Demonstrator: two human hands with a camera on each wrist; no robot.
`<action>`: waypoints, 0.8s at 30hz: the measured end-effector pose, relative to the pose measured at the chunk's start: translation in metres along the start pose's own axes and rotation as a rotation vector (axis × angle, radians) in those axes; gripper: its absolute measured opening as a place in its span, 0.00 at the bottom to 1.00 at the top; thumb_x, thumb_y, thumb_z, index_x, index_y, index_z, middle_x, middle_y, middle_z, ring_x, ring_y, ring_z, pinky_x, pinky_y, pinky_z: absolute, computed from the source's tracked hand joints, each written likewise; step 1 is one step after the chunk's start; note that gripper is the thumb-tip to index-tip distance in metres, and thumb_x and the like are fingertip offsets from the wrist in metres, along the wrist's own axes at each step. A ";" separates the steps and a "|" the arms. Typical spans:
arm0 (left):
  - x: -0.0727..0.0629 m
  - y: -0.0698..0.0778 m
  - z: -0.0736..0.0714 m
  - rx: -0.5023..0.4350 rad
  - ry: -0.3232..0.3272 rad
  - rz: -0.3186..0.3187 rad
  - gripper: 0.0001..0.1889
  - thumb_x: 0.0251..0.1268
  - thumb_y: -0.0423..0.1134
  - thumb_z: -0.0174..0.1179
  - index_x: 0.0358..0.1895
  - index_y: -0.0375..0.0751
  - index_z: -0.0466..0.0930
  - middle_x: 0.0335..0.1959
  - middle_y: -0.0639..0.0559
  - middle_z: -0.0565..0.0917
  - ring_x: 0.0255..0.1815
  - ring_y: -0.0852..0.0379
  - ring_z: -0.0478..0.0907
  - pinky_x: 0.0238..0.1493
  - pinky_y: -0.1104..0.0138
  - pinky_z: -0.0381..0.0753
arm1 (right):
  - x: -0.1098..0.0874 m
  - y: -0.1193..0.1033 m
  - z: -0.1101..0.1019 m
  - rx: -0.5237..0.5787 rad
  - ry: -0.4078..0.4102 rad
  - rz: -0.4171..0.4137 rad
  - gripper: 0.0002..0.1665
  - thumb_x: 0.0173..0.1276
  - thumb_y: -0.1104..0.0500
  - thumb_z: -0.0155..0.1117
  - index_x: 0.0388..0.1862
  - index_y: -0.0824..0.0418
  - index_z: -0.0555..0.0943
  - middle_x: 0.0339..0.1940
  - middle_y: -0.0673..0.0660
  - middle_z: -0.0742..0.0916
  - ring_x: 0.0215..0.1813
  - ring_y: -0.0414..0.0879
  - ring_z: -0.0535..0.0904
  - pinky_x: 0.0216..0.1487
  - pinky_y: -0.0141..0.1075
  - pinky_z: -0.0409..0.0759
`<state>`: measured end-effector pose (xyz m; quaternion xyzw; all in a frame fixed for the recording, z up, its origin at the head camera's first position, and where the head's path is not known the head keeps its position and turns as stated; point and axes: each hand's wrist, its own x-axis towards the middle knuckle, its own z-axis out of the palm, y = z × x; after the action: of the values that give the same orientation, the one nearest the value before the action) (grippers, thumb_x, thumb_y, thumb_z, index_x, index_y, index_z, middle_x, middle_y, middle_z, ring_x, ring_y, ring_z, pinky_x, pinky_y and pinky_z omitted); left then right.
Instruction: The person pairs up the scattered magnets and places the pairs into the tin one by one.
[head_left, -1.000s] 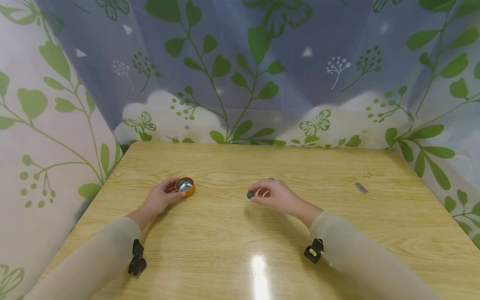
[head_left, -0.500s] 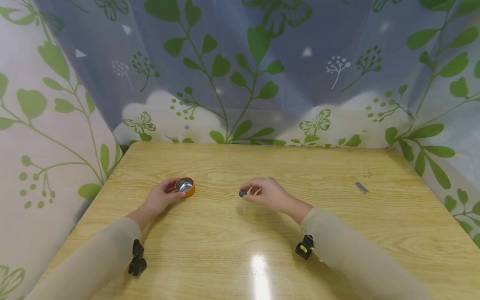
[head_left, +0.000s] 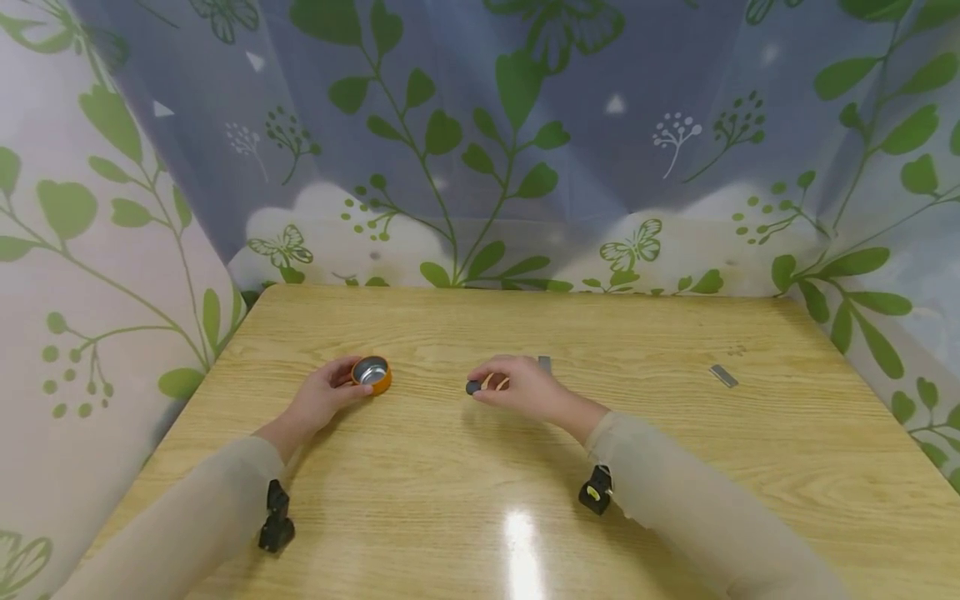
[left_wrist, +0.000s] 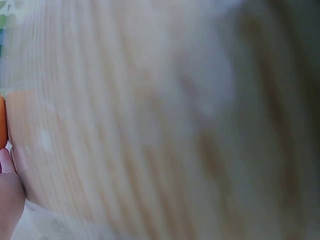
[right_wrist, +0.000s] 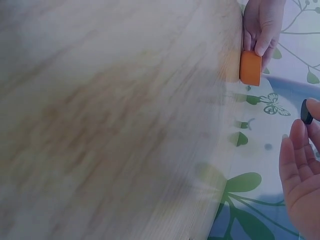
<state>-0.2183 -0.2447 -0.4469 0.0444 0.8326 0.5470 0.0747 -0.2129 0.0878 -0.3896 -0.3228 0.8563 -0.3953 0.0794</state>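
My left hand holds a small round orange bowl with a shiny metal inside, upright on the table at centre left. Thumb and fingers sit on its left and near sides. Between thumb and fingertips, my right hand pinches a small dark round disc, raised over the table to the right of the bowl. In the right wrist view the disc shows edge-on, apart from the orange bowl. The left wrist view catches only a sliver of the bowl and the thumb at its left edge.
A flat grey strip lies just behind my right hand, partly covered by it. Another grey strip rests farther right on the wooden table. Leaf-patterned cloth hangs along the back and sides.
My right hand has moved left with the dark disc, closer to the bowl, uncovering more of the grey strip behind it. The left hand and bowl stay in place.
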 end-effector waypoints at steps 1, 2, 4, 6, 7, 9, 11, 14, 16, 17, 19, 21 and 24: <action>0.000 0.000 0.000 0.001 0.002 0.001 0.37 0.60 0.42 0.64 0.68 0.31 0.58 0.65 0.33 0.64 0.65 0.40 0.62 0.62 0.53 0.64 | 0.002 0.000 0.001 -0.003 -0.003 -0.003 0.15 0.62 0.61 0.66 0.48 0.62 0.82 0.43 0.54 0.84 0.38 0.40 0.79 0.39 0.29 0.78; 0.000 -0.001 -0.001 0.002 0.004 0.002 0.36 0.60 0.41 0.64 0.68 0.31 0.59 0.65 0.34 0.64 0.65 0.40 0.62 0.62 0.53 0.65 | 0.003 0.000 0.001 -0.003 -0.004 -0.005 0.15 0.62 0.61 0.66 0.48 0.62 0.82 0.42 0.54 0.84 0.38 0.40 0.79 0.39 0.29 0.78; 0.000 -0.001 -0.001 0.003 0.006 0.006 0.36 0.60 0.41 0.64 0.68 0.32 0.59 0.65 0.34 0.65 0.65 0.40 0.62 0.62 0.53 0.65 | 0.007 0.001 0.003 -0.004 -0.008 -0.009 0.15 0.63 0.60 0.66 0.49 0.62 0.82 0.42 0.53 0.84 0.39 0.40 0.79 0.40 0.29 0.78; 0.000 -0.002 -0.001 0.001 0.006 0.008 0.36 0.60 0.41 0.64 0.68 0.32 0.59 0.65 0.34 0.65 0.65 0.41 0.63 0.61 0.54 0.66 | 0.009 0.000 0.004 0.000 -0.011 -0.016 0.15 0.63 0.60 0.66 0.49 0.62 0.82 0.42 0.53 0.84 0.39 0.40 0.79 0.40 0.29 0.78; 0.000 -0.002 -0.002 0.002 0.007 0.010 0.36 0.60 0.41 0.64 0.68 0.32 0.59 0.65 0.34 0.65 0.65 0.41 0.63 0.61 0.54 0.66 | 0.010 0.000 0.005 0.001 -0.014 -0.018 0.15 0.63 0.60 0.65 0.49 0.62 0.82 0.43 0.53 0.84 0.39 0.40 0.78 0.40 0.29 0.78; 0.000 -0.002 -0.001 0.001 0.007 0.013 0.36 0.59 0.41 0.64 0.68 0.32 0.59 0.65 0.34 0.65 0.65 0.41 0.63 0.61 0.54 0.66 | 0.012 -0.001 0.006 0.005 -0.021 -0.015 0.15 0.63 0.60 0.65 0.49 0.62 0.82 0.42 0.53 0.84 0.39 0.40 0.78 0.40 0.29 0.78; 0.000 -0.002 -0.001 0.002 0.008 0.011 0.36 0.59 0.41 0.64 0.68 0.32 0.59 0.65 0.34 0.65 0.65 0.41 0.63 0.61 0.54 0.65 | 0.013 -0.002 0.007 0.012 -0.028 -0.012 0.15 0.63 0.60 0.65 0.49 0.62 0.82 0.42 0.53 0.83 0.39 0.40 0.78 0.40 0.30 0.78; 0.000 -0.003 -0.001 -0.005 0.010 0.006 0.36 0.59 0.40 0.64 0.68 0.32 0.59 0.65 0.34 0.65 0.65 0.41 0.62 0.62 0.53 0.65 | 0.016 -0.003 0.009 0.020 -0.034 -0.002 0.15 0.63 0.60 0.65 0.49 0.62 0.81 0.42 0.53 0.83 0.39 0.40 0.78 0.40 0.30 0.77; 0.000 -0.003 -0.002 -0.009 0.007 0.002 0.36 0.60 0.40 0.64 0.68 0.32 0.59 0.65 0.34 0.64 0.66 0.41 0.62 0.62 0.53 0.64 | 0.017 -0.004 0.010 0.024 -0.035 0.002 0.15 0.63 0.61 0.65 0.49 0.62 0.81 0.42 0.53 0.83 0.39 0.40 0.78 0.40 0.30 0.77; 0.000 -0.003 -0.002 -0.008 0.008 0.002 0.36 0.60 0.40 0.64 0.68 0.32 0.59 0.65 0.34 0.65 0.66 0.41 0.62 0.62 0.53 0.64 | 0.018 -0.004 0.011 0.025 -0.036 0.002 0.16 0.63 0.61 0.65 0.49 0.63 0.81 0.42 0.53 0.83 0.39 0.40 0.78 0.41 0.30 0.77; 0.001 -0.003 -0.002 -0.008 0.007 0.003 0.36 0.60 0.40 0.64 0.68 0.32 0.59 0.65 0.34 0.65 0.66 0.40 0.62 0.62 0.53 0.64 | 0.019 -0.004 0.012 0.022 -0.036 0.004 0.16 0.63 0.60 0.65 0.50 0.63 0.81 0.42 0.53 0.83 0.40 0.41 0.78 0.41 0.30 0.77; 0.001 -0.003 -0.002 -0.002 0.007 0.004 0.36 0.60 0.41 0.64 0.68 0.32 0.59 0.65 0.34 0.65 0.65 0.41 0.62 0.62 0.53 0.64 | 0.021 -0.004 0.013 0.019 -0.036 0.005 0.17 0.63 0.60 0.65 0.50 0.63 0.81 0.43 0.53 0.83 0.40 0.40 0.78 0.41 0.30 0.77; 0.001 -0.002 -0.001 0.009 0.010 0.007 0.36 0.59 0.40 0.64 0.68 0.32 0.60 0.65 0.34 0.65 0.65 0.41 0.62 0.62 0.53 0.65 | 0.024 -0.004 0.014 0.006 -0.033 0.001 0.17 0.63 0.59 0.65 0.51 0.63 0.81 0.43 0.53 0.84 0.40 0.40 0.78 0.41 0.30 0.77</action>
<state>-0.2194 -0.2462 -0.4485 0.0449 0.8351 0.5439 0.0686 -0.2240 0.0624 -0.3938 -0.3287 0.8538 -0.3925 0.0945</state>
